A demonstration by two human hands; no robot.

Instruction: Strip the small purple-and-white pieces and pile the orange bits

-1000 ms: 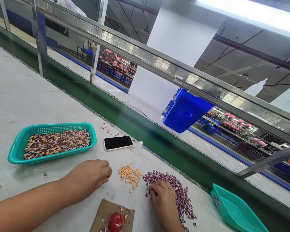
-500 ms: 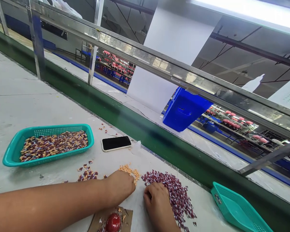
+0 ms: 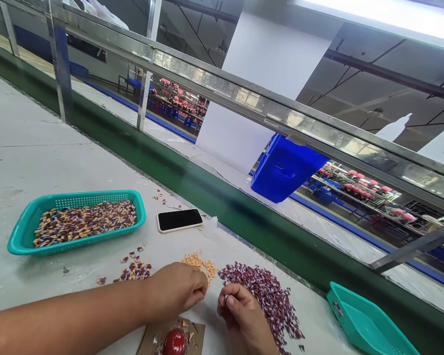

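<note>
My left hand (image 3: 179,290) reaches in over the table beside a small pile of orange pieces (image 3: 209,269). Its fingers are closed, and whatever they hold is hidden. Just to the right, my right hand (image 3: 244,313) pinches a small dark red and white piece (image 3: 226,298) between thumb and finger. Behind and beside that hand spreads a heap of dark red and white pieces (image 3: 272,291). Under my left forearm a shiny red rounded object (image 3: 175,341) sits on a brown cardboard piece (image 3: 197,340) with orange scraps. A few mixed pieces (image 3: 136,270) lie beyond the forearm.
A green basket (image 3: 18,234) of mixed red and orange pieces stands at left. A phone (image 3: 180,220) lies behind my hands. Another green basket (image 3: 370,315) is at right. A green belt (image 3: 222,197) and metal rail run behind, with a blue crate (image 3: 284,170) beyond.
My right hand has turned and lifted off the edge of the dark red heap, with a small piece now showing in its pinch. My left hand has tilted slightly, staying near the orange pile.
</note>
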